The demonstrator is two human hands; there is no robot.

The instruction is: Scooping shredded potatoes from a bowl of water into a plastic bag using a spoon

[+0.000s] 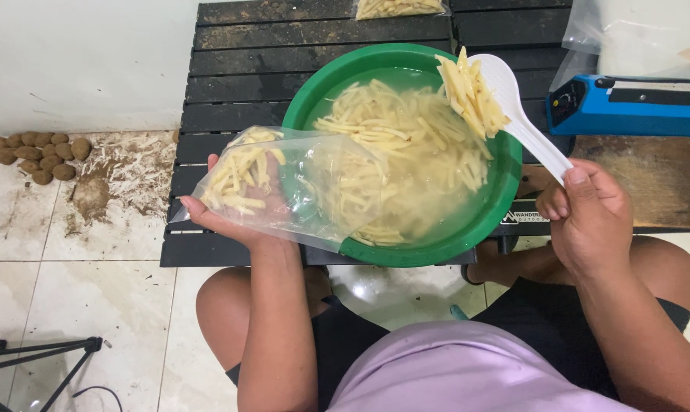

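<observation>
Right hand [589, 217] closes its grip on a white spoon [513, 107] heaped with potato strips. Left hand [234, 217] cradles a partly filled clear bag [284, 183]. Many strips remain in the green basin [406, 255].

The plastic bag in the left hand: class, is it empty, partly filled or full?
Partly filled. The bag lies on the left hand; potato sticks sit at its closed end only, the remainder showing clear.

The one camera sits on my head and looks steeply down, close over my lap, knees and forearms, onto the slatted dark surface [238, 84] ahead and the tiled floor [78, 290] beside it.
</observation>
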